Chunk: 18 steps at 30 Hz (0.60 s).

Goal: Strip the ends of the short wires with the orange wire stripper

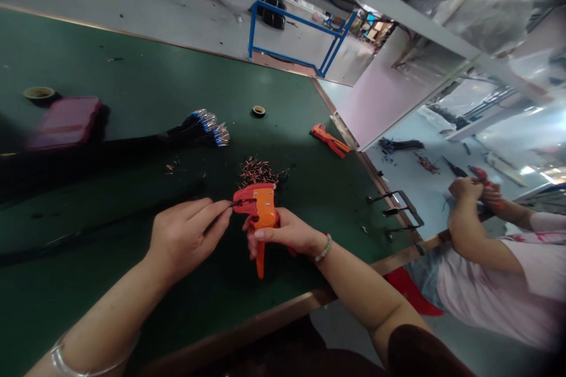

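My right hand (287,232) is wrapped round the handles of a red and orange wire stripper (264,203). Its jaws point left, toward my left hand (188,238). Between thumb and fingertips, my left hand pinches a thin black wire (232,204), whose end sits in the stripper's jaws. Just beyond the tool lies a heap of copper-coloured wire scraps (259,171). Further left, a thick bundle of black wires (177,132) ends in blue and shiny stripped tips. More dark cable (66,240) runs along the left of the green table (177,70).
A second orange tool (331,140) lies near the table's right edge. Rolls of tape (258,111) and a pinkish case (66,122) rest further back. A black metal bracket (400,210) stands at the right edge. Beyond it, a co-worker (486,247) holds a red tool at another table.
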Tool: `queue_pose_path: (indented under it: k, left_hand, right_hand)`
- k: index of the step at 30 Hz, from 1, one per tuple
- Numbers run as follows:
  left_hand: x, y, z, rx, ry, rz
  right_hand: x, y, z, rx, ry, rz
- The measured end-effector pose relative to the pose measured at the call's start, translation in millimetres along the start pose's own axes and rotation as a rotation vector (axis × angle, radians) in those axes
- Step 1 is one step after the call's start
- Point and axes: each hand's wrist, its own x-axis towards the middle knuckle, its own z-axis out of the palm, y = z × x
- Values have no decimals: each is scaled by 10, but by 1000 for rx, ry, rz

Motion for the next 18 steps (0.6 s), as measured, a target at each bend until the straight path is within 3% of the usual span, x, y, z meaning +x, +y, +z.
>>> queue_pose_path:
  k: [9, 18]
  left_hand:
    - [62, 38, -52, -136, -82, -50]
    - [128, 120, -93, -435, -156, -429]
  right_hand:
    - [-24, -28, -24, -55, 5, 46]
    - [-40, -72, -30, -55, -14, 61]
